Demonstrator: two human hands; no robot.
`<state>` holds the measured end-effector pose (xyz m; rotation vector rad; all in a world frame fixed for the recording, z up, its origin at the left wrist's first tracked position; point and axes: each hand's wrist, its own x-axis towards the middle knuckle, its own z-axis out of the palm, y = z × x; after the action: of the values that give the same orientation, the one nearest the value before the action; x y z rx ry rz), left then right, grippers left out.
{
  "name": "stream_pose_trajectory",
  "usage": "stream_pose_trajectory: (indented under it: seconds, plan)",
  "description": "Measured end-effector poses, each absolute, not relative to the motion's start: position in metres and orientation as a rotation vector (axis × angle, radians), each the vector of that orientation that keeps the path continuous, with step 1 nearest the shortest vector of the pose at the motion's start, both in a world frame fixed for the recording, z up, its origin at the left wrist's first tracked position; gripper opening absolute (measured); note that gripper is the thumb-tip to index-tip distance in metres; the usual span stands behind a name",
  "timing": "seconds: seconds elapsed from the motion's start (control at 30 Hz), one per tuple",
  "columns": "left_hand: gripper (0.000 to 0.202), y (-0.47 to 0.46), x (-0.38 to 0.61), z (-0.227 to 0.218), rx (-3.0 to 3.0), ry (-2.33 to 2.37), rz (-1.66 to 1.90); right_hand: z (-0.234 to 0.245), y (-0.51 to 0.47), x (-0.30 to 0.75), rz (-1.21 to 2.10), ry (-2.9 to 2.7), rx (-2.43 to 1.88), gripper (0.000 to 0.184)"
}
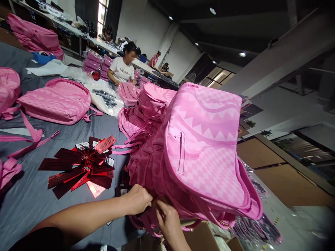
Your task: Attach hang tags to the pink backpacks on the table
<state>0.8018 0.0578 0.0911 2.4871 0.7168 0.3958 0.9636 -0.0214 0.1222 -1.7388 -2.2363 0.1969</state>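
Observation:
A tall stack of pink backpacks [204,139] with a checkered, zigzag-tooth print leans in front of me. At its lower near side, my left hand [137,198] is closed with the fingers curled in. Close beside it, my right hand [167,213] is closed too, thumb and fingers pinched together against the bags. Whatever lies between the fingers is too small and shaded to make out. A fanned bundle of dark red hang tags [86,165] lies on the table left of the stack. Another dark tag with a white label [123,191] shows just behind my left hand.
On the grey-covered table [104,127] lie another pink backpack [59,101] and loose pink straps [34,137]. Beyond, a person in a white shirt [121,69] handles a plastic-wrapped pink bag [127,93]. Cardboard boxes [201,238] and bagged items [256,228] sit low at the right.

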Motion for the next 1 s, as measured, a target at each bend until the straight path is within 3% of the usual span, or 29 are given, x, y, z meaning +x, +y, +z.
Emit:
stream_pose_trajectory:
  seconds: [1.0]
  plan:
    - [0.020, 0.052, 0.798, 0.079, 2.171, 0.786, 0.546, 0.115, -0.020, 0.962, 0.396, -1.803, -1.727, 0.032]
